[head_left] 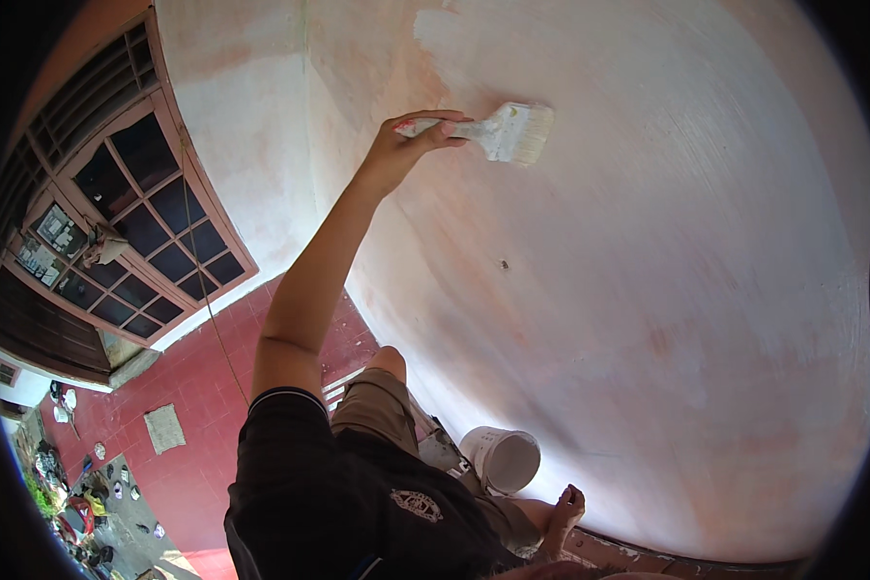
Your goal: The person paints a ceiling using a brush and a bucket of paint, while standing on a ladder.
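Paintbrush (501, 131) is up at the wall (667, 290), its handle (473, 130) clasped in the left hand's (404, 153) grip, long axis roughly level, bristles (533, 137) to the right. The right hand (566, 509) sits well below, near the white bucket (478, 447); its grip I can't make out.

Left arm (309, 261) raised, left grip (404, 153) clasped, right grip (567, 508) low, curled

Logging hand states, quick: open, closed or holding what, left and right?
Left hand: closed, holding a paintbrush.
Right hand: looks curled; whether it holds anything cannot be told.
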Tool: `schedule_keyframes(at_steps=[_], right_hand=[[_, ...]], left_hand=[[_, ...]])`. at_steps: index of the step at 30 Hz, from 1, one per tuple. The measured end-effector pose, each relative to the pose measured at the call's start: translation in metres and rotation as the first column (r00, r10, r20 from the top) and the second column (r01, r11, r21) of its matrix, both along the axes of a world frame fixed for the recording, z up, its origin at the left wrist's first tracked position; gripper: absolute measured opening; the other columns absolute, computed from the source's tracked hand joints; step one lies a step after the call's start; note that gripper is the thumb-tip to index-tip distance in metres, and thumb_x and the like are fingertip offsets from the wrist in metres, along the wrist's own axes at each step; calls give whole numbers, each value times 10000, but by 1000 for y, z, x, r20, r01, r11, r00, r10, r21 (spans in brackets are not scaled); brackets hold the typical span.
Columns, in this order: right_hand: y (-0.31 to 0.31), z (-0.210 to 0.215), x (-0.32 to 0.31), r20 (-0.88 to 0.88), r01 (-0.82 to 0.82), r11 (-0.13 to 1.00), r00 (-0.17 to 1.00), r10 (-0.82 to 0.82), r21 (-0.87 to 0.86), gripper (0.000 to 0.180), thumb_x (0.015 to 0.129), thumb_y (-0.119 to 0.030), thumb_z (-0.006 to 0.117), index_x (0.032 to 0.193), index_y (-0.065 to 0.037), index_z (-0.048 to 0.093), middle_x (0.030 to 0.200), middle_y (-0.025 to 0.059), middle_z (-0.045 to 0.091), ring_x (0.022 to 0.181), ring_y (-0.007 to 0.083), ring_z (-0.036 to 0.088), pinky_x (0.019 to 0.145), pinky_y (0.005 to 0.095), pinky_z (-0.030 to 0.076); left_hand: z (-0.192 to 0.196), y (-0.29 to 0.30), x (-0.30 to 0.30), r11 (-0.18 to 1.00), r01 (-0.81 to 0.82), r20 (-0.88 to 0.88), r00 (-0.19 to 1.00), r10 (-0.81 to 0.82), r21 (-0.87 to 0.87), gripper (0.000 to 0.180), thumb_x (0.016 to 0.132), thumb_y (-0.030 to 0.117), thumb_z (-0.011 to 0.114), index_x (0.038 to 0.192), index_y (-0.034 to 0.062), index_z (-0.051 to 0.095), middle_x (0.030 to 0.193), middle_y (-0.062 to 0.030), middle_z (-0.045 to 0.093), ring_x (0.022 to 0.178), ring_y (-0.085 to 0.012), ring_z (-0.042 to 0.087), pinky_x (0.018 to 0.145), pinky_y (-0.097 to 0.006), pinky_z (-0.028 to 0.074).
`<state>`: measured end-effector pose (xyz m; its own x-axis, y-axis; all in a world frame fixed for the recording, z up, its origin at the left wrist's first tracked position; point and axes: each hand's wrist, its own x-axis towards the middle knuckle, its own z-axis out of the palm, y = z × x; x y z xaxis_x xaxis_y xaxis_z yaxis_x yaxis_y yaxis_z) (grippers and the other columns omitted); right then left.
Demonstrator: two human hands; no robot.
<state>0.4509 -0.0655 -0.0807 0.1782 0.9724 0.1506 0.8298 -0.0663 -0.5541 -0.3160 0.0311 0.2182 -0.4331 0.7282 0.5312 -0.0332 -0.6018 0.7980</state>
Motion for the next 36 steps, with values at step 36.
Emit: schedule_keyframes(at_steps=[36], right_hand=[[-3,11,-10,-15,23,999,1000,-24,-35,195,913,-95,664,1053,13,747,965,167,752,833,279,721,789,389,577]], left_hand=[[-7,-34,73,996,5,-280,960,-30,-89,248,996,136,698,1224,49,737,1211,-78,748,1109,-149,693,968,-284,542]])
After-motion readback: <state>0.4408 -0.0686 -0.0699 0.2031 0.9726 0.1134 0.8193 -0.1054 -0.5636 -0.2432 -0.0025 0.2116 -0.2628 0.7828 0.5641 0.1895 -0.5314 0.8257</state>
